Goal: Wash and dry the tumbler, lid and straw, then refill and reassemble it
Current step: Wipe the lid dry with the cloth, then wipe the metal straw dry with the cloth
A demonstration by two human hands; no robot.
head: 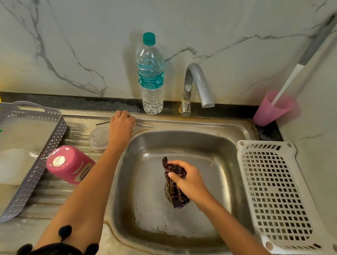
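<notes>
The tumbler (70,164), a pink one, stands upside down on the ribbed drainboard (49,191) to the left of the sink basin (144,210), just beside a grey perforated basket (43,155). Its clear lid (99,137) lies on the drainboard a little further back, apart from it, and the metal straw (144,125) lies flat along the back edge of the sink.

From the head camera, the only view here, the left hand (122,125) is curled down over the middle of the straw, fingers bent round it; whether it has actually closed on the straw or only rests on it I cannot tell. The right hand (188,180) is over the basin, clenched round a dark patterned cloth (173,182) that hangs down above the drain.

Judging by this, the washing looks finished: the tap (198,83) is not running, the tumbler is inverted as if draining, and all three parts sit out of the basin. With a cloth in one hand and the other on the straw, the drying seems to be under way, probably with the straw next. A capped water bottle (151,75) stands against the wall behind the sink, still nearly full, so the refill has most likely not begun, and reassembly is clearly left to do, since the three parts lie separate
</notes>
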